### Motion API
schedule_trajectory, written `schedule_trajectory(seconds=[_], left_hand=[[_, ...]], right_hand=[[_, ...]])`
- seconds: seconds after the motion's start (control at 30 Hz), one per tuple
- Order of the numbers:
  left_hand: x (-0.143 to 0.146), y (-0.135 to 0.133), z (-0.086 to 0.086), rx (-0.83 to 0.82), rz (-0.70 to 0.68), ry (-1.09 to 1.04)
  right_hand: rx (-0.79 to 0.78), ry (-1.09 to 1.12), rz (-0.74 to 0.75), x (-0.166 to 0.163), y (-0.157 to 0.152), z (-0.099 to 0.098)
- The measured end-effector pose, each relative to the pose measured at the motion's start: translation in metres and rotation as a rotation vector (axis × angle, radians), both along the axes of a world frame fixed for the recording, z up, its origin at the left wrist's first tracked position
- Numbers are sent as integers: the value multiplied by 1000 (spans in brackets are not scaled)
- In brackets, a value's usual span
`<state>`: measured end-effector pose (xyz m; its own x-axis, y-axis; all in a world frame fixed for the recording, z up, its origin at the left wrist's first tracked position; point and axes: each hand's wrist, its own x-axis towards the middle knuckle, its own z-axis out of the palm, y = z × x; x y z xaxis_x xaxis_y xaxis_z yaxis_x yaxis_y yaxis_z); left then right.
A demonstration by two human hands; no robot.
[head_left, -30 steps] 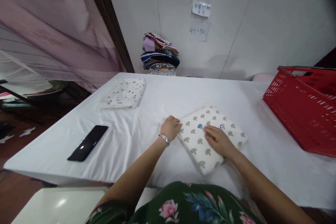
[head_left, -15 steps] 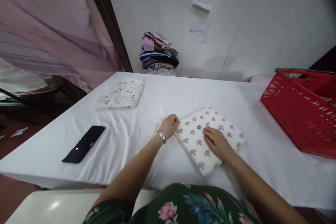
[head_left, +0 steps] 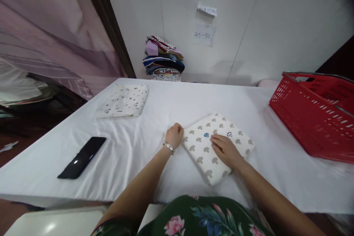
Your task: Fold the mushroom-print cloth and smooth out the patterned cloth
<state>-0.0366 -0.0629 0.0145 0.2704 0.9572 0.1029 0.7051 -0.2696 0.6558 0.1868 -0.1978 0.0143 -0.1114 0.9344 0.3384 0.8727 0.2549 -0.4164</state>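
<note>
A folded cream cloth with a grey mushroom print [head_left: 221,129] lies on the white table [head_left: 171,107] in front of me. My left hand [head_left: 174,135] is closed at the cloth's left corner, fingers curled against its edge. My right hand [head_left: 225,149] lies flat on top of the cloth, fingers stretched out and pressing it down.
A second folded spotted cloth [head_left: 123,100] lies at the far left of the table. A black phone [head_left: 82,157] lies near the left front edge. A red plastic basket [head_left: 315,112] stands at the right. A stack of folded clothes [head_left: 163,59] sits against the back wall.
Both hands stay on the cloth, almost unmoved. The view has shifted slightly to the right, so everything sits a little further left.
</note>
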Motion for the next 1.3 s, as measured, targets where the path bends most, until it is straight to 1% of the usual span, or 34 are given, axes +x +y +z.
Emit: schedule_trajectory(seconds=[0.1,0.27,0.37,0.47,0.57,0.67,0.83,1.03,1.1,1.2,1.3], left_hand=[[3,2,-2,-8,3,12],[5,0,-7,-16,26,-54],[6,-1,-8,-13,59,-85],[8,-1,-9,-19,74,-81],[8,-1,-10,-37,81,-59],[8,0,-12,-26,75,-30],[8,2,-9,-7,37,23],[12,3,-1,159,-95,-1],[15,3,-2,151,-124,-26],[20,4,-4,97,-149,-41],[23,3,-4,91,-138,-50]], right_hand=[[-36,27,5,0,1,3],[-174,102,-43,6,14,14],[-187,11,-74,11,33,20],[-214,-112,-71,14,59,22],[-309,-206,-71,17,84,18],[-367,-258,-67,19,98,11],[-334,-278,-61,22,99,2],[-313,-260,-73,24,99,0],[-312,-231,-80,26,102,1],[-287,-187,-83,28,111,6],[-256,-173,-39,29,121,8]])
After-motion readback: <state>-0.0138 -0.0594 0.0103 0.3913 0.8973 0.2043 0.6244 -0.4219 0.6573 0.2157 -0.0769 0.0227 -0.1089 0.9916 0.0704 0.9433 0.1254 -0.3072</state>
